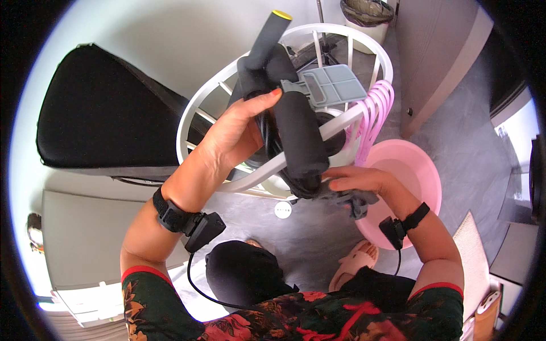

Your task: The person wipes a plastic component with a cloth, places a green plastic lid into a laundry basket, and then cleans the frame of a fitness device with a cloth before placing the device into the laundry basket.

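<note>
My left hand [236,128] is closed around a black foam-padded device [301,136] with thick rollers, a grey handle with a yellow end and loops of black cord. The thumb lies along its padding. A grey-blue plastic plate [335,85] on a hinged arm sits beside the upper padding; whether it is joined to the device, I cannot tell. At the device's lower end, my right hand [361,179] has its fingers bent over a dark grey cloth [357,206]. The cloth hangs below that hand, and its fingertips are partly hidden. The device is tilted over a white barred rack [266,170].
Pink hangers [378,111] hang on the rack's right side. Behind my right forearm a pink basin [424,165] stands on the grey floor. To the left are a black-topped padded piece [108,108] and a grey cabinet [91,238]. A lined bin [367,25] stands near the door [438,51].
</note>
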Motion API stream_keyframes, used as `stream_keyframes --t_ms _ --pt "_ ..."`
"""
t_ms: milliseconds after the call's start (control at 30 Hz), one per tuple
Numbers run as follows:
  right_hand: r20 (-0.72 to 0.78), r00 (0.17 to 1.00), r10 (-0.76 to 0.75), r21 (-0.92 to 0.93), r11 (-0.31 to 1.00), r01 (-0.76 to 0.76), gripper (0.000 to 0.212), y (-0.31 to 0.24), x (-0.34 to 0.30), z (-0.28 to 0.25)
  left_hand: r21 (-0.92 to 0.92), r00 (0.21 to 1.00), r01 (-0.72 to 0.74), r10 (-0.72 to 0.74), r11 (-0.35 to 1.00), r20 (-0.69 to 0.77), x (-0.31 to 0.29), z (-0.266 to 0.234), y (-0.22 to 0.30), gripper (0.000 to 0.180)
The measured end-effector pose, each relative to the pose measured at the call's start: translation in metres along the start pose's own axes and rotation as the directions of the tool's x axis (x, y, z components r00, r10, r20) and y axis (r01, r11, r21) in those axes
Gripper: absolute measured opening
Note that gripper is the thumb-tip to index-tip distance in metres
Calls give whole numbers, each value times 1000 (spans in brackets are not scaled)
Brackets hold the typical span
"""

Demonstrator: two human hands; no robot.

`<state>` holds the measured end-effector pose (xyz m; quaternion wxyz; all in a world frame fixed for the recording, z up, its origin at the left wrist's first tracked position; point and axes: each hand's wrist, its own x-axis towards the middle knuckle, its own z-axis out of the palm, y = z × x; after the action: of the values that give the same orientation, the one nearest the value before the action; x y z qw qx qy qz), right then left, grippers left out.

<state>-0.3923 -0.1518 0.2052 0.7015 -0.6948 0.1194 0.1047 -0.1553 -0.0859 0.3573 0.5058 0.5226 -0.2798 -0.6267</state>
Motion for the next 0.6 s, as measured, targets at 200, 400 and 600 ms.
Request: stream_keyframes --t_ms 200,400,600 --pt "-120 991 61 465 886 2 81 -14 15 24 12 995 55 -56 998 87 1 -9 0 40" --pt "-91 995 46 461 887 1 76 -19 14 18 207 998 -67 66 976 11 -3 -15 8 28" --pt "-37 998 51 479 877 -27 71 -19 11 10 624 985 -155 171 766 34 6 -37 18 49"
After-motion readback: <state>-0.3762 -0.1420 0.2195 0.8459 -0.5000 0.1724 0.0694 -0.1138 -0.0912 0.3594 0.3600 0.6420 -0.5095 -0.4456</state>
